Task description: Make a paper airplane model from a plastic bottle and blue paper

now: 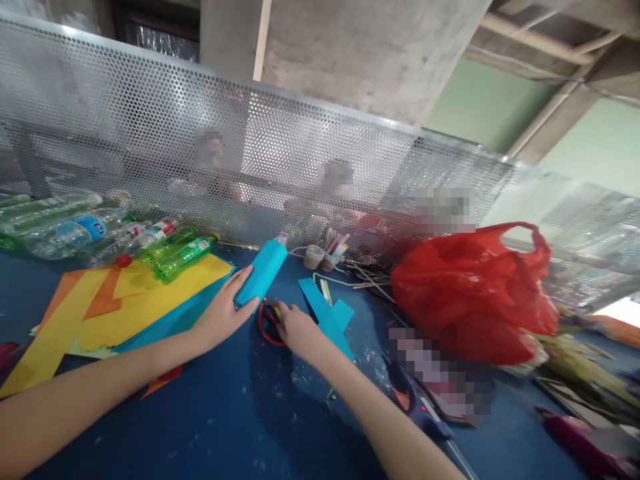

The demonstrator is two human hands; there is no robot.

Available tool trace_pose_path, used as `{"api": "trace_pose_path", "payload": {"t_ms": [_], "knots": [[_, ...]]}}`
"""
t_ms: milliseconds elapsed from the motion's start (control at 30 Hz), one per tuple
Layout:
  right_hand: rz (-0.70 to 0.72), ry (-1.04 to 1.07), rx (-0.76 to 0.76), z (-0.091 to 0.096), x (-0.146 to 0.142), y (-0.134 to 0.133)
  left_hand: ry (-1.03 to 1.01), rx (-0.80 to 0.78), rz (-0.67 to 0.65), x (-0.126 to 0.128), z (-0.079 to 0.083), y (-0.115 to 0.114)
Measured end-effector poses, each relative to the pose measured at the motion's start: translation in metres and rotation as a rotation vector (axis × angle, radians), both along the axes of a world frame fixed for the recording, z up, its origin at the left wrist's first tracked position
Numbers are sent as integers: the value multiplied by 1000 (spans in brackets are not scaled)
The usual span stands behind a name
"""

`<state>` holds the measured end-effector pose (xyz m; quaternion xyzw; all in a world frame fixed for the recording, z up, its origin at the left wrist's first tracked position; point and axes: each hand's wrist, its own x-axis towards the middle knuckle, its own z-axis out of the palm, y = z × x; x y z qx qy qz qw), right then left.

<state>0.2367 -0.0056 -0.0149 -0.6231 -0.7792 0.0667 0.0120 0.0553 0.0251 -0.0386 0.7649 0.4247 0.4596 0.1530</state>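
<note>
My left hand [224, 312] lies on the blue table [210, 413], its fingers resting against a bottle wrapped in teal paper [263, 270] that lies on its side. My right hand [295, 328] is closed around red-handled scissors [266, 325] just below the bottle. Teal paper offcuts [325, 313] lie right beside my right hand.
Yellow, orange and teal paper sheets [130, 300] lie at the left, with several empty plastic bottles [100, 237] behind them. A red plastic bag [475, 293] sits at the right. A glue gun [415, 400], tape rolls and sticks lie around. A perforated metal screen [280, 160] closes off the back.
</note>
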Motion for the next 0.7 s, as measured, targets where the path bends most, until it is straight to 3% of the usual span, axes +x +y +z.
{"api": "trace_pose_path", "payload": {"t_ms": [233,467,567,700], "knots": [[-102,-118,85,-5,-8,-2,44,-2,0,0,-4,-3],[-145,-87,148,8,23,10,97,-64,26,-1,-5,-6],[-190,-123,96,21,47,-8,99,-101,31,0,0,-10],[-271,-208,-16,26,91,-63,93,-135,34,3,5,-13]]}}
